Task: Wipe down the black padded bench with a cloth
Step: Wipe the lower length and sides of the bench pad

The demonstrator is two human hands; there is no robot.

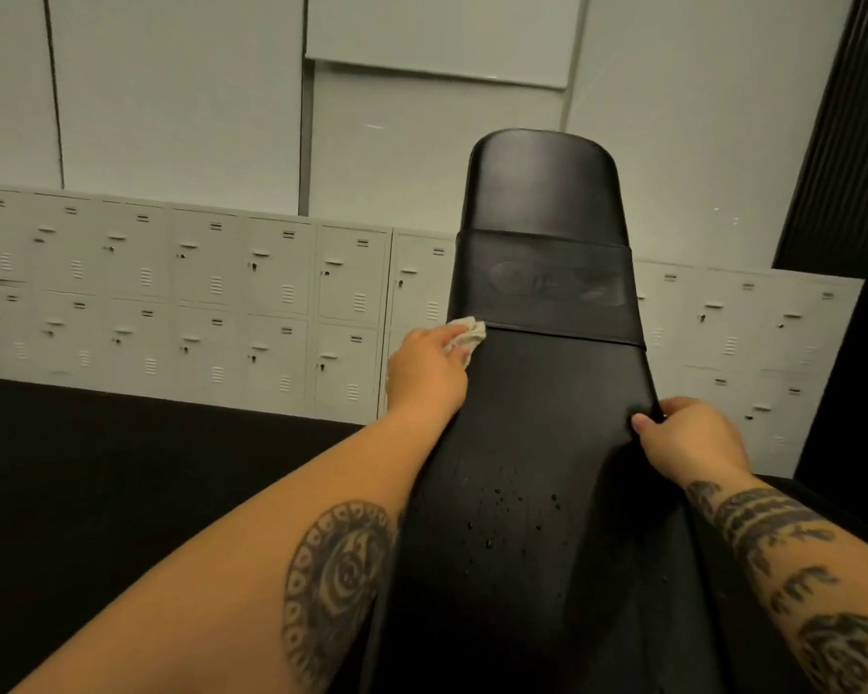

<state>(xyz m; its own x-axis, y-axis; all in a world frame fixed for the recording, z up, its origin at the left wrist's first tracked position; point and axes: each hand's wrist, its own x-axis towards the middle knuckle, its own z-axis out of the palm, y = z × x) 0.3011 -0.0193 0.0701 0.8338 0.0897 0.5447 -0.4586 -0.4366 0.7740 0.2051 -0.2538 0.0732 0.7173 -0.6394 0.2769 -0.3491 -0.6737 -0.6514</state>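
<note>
**Desk:** What is standing around the subject?

**Photographer:** Grey lockers (221,303) are running in two tiers along the far wall, pale wall panels (171,92) are rising above them, and a dark ribbed panel (843,142) is closing off the right. A black floor (96,468) is filling the lower left. Nothing is blocking either arm.

**Desk:** And the count?

**Photographer:** One black padded bench (547,393) is tilting up through the middle, one stitched band (542,288) is crossing its upper part, and a scatter of droplets (512,503) is sitting on its lower part. One white cloth (467,335), two tattooed forearms.

**Desk:** The hands?

**Photographer:** The left hand (424,373) is clutching the bunched cloth, pressing it to the bench's left edge just below the band. The right hand (682,438) is gripping the bench's right edge, thumb lying on top and fingers curling over the side.
</note>
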